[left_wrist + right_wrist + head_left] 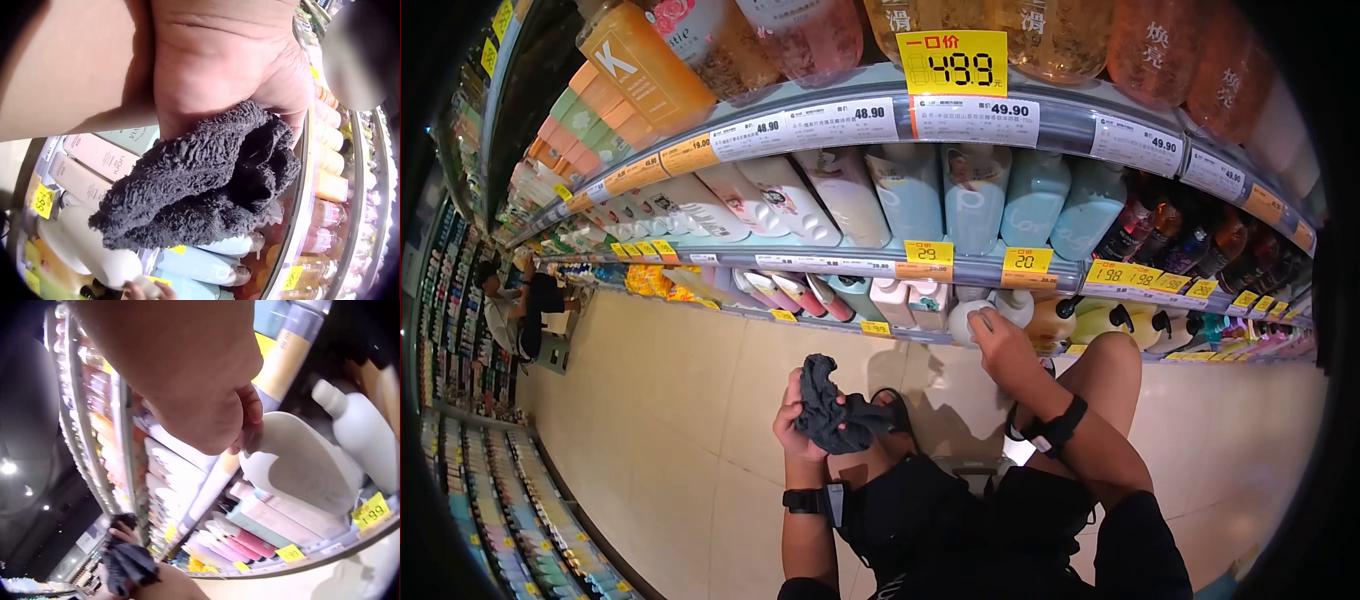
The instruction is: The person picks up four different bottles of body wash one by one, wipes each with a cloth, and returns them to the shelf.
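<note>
My left hand [788, 418] grips a crumpled dark grey cloth [837, 412], held out over the floor in front of the shelves. In the left wrist view the textured cloth [187, 181] hangs in folds from the palm, with most of the fingers hidden behind it. My right hand [1008, 352] reaches to the lowest shelf and pinches a plain white bottle [968, 322] at its neck end. The right wrist view shows this bottle [306, 465] tilted over pink boxed bottles [284, 515], its top hidden by the fingers. A second white bottle [369, 434] stands beside it.
Curved shelf edges with price tags [928, 252] run across above my hands. Blue bottles [977, 200] fill the middle shelf, and pump bottles [1100, 322] stand right of my hand. My bent knee [1105, 375] is close to the lower shelf. Another person [510, 310] is farther down the aisle.
</note>
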Tool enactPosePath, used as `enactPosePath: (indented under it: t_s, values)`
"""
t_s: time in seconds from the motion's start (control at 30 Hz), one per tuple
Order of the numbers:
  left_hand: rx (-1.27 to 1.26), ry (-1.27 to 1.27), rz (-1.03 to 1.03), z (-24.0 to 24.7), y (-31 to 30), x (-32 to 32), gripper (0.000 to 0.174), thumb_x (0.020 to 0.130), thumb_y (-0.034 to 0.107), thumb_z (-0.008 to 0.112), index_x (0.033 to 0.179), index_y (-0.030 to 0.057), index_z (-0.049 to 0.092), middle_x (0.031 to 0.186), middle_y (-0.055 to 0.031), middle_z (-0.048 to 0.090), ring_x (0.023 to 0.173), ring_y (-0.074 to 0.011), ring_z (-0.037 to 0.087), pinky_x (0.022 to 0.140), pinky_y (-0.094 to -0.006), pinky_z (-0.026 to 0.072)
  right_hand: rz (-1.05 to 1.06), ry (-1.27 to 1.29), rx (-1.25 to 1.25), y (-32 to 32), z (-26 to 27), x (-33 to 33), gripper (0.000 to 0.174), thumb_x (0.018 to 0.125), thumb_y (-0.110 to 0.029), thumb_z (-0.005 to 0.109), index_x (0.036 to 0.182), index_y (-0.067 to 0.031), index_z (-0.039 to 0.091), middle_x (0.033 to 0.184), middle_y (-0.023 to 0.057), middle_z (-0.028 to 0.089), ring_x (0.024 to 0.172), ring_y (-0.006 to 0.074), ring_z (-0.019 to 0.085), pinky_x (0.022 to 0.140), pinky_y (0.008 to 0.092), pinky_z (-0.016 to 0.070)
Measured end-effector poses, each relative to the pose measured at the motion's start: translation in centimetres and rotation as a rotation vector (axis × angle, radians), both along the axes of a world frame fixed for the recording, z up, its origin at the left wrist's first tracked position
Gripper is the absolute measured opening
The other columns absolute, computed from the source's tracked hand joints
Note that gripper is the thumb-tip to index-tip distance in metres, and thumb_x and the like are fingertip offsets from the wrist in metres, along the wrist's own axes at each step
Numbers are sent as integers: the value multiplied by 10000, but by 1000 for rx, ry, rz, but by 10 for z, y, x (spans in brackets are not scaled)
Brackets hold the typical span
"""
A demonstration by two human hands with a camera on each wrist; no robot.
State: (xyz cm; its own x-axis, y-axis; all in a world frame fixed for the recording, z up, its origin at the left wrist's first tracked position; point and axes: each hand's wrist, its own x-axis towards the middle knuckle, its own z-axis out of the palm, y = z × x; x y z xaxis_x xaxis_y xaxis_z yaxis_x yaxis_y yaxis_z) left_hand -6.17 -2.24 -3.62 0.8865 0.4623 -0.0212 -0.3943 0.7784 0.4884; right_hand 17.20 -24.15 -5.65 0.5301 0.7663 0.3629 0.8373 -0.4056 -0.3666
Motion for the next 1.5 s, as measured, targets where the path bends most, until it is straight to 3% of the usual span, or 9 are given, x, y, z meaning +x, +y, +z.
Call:
enactPosePath:
  t_s: [0.33,0.6,0.67,0.9,1.0,1.17,1.23,1.37,1.5]
  values:
    - [340,88,-81,28,-64,73,406,877,308,498,1199,72,421,1140,-132,530,987,-234,576,833,-374,501,382,166,20,-2,237,-22,372,742,-113,657,1087,-29,547,1004,160,579,921,376,555,818,409,448]
    - [230,109,-28,-9,-99,62,921,629,567,718,1314,56,377,1216,-102,538,1095,-272,542,945,-412,458,422,347,-347,96,215,-26,336,770,-200,654,1024,6,575,971,201,590,964,365,551,825,423,453]
    - [144,106,15,-2,-101,62,916,627,565,718,1312,60,380,1229,-101,526,1099,-273,536,952,-420,453,337,86,285,79,200,-36,295,766,-193,659,944,25,572,914,186,605,834,321,590,732,388,482]
    - [174,127,152,8,-68,79,933,620,610,713,1307,78,375,1205,-104,516,1113,-278,518,944,-431,458,248,1031,-213,8,84,-31,338,847,-315,641,1035,-56,533,984,115,578,895,176,594,640,346,487]
    - [203,136,139,-2,-62,98,936,619,614,720,1304,79,375,1204,-103,516,1116,-288,514,941,-441,457,334,2235,585,17,53,-39,548,889,-211,592,1348,-108,311,1274,83,418,1183,235,449,873,399,486]
    - [187,218,178,-21,-58,105,913,607,549,765,1281,59,392,1197,-114,518,1097,-282,531,928,-433,472,223,1897,693,14,43,-35,575,812,-147,680,1309,-109,392,1238,111,449,1158,254,474,956,412,422]
    - [242,245,180,-16,-61,101,918,645,602,710,1333,102,363,1278,-92,474,1174,-299,465,1017,-463,374,184,634,375,10,48,-31,612,694,-196,777,1226,-79,500,1272,165,416,1183,318,450,959,433,404]
    - [50,287,277,-9,-61,104,901,660,599,699,1338,108,367,1291,-90,465,1195,-295,445,1036,-459,351,303,87,429,16,42,-33,624,581,-200,820,1145,-91,577,1247,188,395,1100,397,459,949,419,412]
    - [-6,120,289,-7,-56,97,892,616,530,764,1308,100,401,1248,-75,505,1159,-284,490,998,-454,408,235,1258,579,17,25,-41,696,724,-170,766,1304,-97,389,1245,144,411,1065,315,508,869,434,478]
